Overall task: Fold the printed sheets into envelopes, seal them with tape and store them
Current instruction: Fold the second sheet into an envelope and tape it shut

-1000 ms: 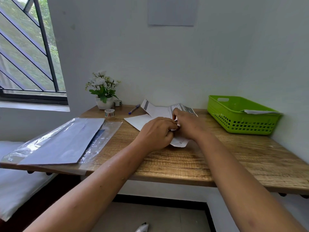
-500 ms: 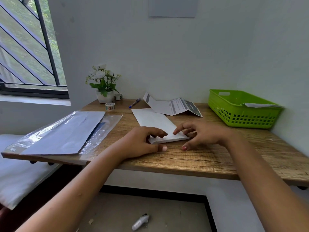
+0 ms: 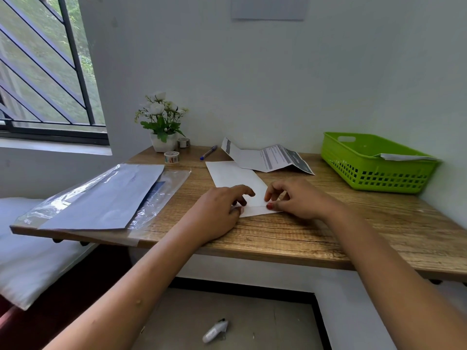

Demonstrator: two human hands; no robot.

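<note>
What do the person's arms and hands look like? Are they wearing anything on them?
Both arms are bare, with no sleeves in view. The left hand and right hand wear no gloves, and I see no rings, watch or bracelets. The right thumbnail is painted red.

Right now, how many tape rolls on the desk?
2. Patterned tape roll in front of the flower pot; second tape roll just right of the pot. Others may be hidden.
</note>
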